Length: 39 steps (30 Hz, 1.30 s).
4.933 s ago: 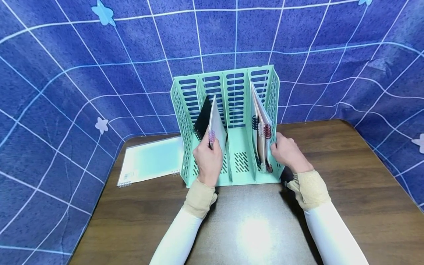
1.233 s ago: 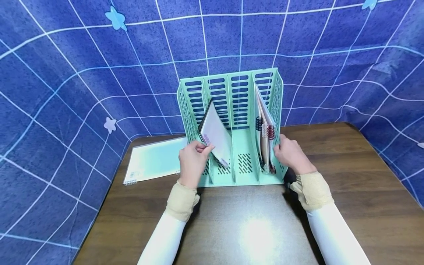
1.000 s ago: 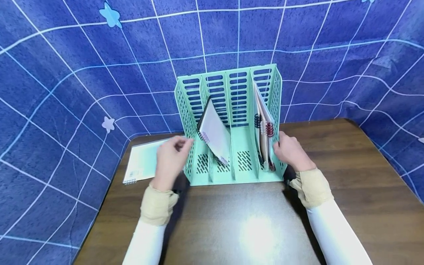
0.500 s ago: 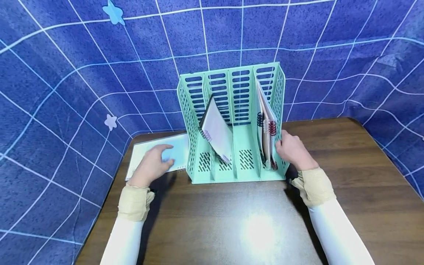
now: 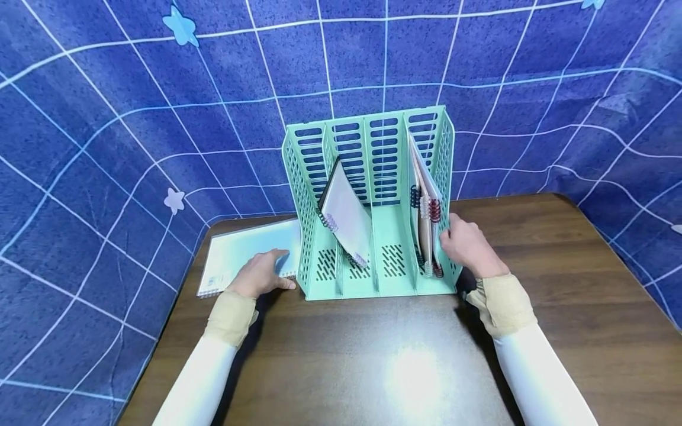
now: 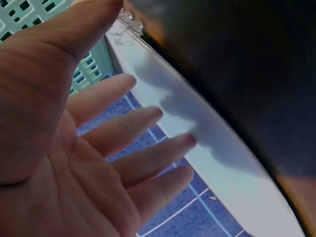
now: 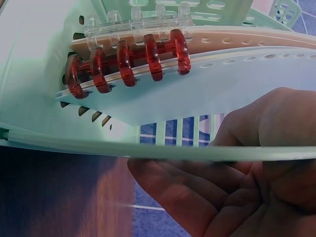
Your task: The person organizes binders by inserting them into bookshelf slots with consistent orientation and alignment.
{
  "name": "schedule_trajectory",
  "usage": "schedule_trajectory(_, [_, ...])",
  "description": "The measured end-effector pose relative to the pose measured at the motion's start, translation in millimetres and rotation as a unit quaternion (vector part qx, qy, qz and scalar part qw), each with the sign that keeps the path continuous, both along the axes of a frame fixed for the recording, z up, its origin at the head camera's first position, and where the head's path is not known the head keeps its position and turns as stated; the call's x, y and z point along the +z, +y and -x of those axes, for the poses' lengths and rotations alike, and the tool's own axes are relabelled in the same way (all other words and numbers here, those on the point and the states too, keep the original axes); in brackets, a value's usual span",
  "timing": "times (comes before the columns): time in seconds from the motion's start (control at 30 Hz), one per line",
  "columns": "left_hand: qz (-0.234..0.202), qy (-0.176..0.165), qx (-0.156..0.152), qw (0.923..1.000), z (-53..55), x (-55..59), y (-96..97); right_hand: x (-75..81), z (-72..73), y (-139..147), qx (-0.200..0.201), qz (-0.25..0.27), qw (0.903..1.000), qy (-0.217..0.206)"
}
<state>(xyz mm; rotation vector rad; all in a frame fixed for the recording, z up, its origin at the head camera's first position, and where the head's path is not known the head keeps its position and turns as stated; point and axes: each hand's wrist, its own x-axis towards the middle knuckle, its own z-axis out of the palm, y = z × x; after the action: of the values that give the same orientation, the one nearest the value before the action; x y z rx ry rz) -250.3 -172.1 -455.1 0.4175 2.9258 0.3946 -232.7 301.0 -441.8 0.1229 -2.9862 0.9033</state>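
Observation:
A mint-green file rack [image 5: 391,222] with upright dividers stands on the table. Its right side wall [image 7: 207,152] is pinched by my right hand [image 5: 469,245], with the thumb on the inner face and the fingers outside. Left of the rack a pale blue spiral notebook [image 5: 229,254] lies flat, its near corner by the rack. My left hand [image 5: 262,274] is spread at this notebook's near edge, fingers extended over it and thumb toward the rack. In the left wrist view the fingers cast shadows on the notebook cover [image 6: 232,163].
A white notebook with purple rings [image 5: 348,222] leans left inside the rack against a black notebook [image 5: 330,177]. The rightmost compartment holds several ring notebooks, one with red rings [image 7: 126,64]. A blue grid-patterned cloth [image 5: 362,59] hangs behind the wooden table [image 5: 346,355].
My left hand has let go of the purple-ringed notebook, which now leans left in the rack, and has moved left and down to the pale blue notebook. My right hand keeps its place.

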Motion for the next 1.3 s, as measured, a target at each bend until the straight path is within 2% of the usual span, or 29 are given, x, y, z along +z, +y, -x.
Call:
schedule_trajectory(0.17, [0.020, 0.016, -0.026, 0.9993, 3.8, 5.2, -4.3, 4.4, -0.8, -2, 0.001, 0.000, 1.0000, 0.007])
schedule_trajectory(0.33, [0.033, 0.017, -0.055, 0.9978, 6.6, 8.5, -6.9, 7.3, -1.5, -2, 0.003, 0.000, 1.0000, 0.005])
schedule_trajectory(0.47, [0.038, 0.029, -0.076, 0.9960, 7.3, 5.1, -6.7, 6.7, -1.4, -2, 0.002, -0.001, 1.0000, 0.005])
schedule_trajectory(0.6, [0.051, 0.065, -0.089, 0.9926, 6.0, -1.5, -1.8, 5.0, -1.2, -1, -0.002, -0.001, 1.0000, -0.003])
schedule_trajectory(0.8, [0.066, 0.115, -0.076, 0.9883, 1.9, -9.7, 5.2, 2.8, -1.2, 0, -0.001, -0.004, 1.0000, -0.003])
schedule_trajectory(1.13, [0.058, 0.165, -0.046, 0.9834, -0.9, -11.1, 7.3, 1.6, -2.1, -1, 0.000, -0.002, 0.9999, 0.010])
schedule_trajectory(1.3, [0.040, 0.185, -0.027, 0.9816, -5.1, -8.6, 6.7, 0.4, -2.3, -1, 0.002, -0.003, 0.9999, 0.013])
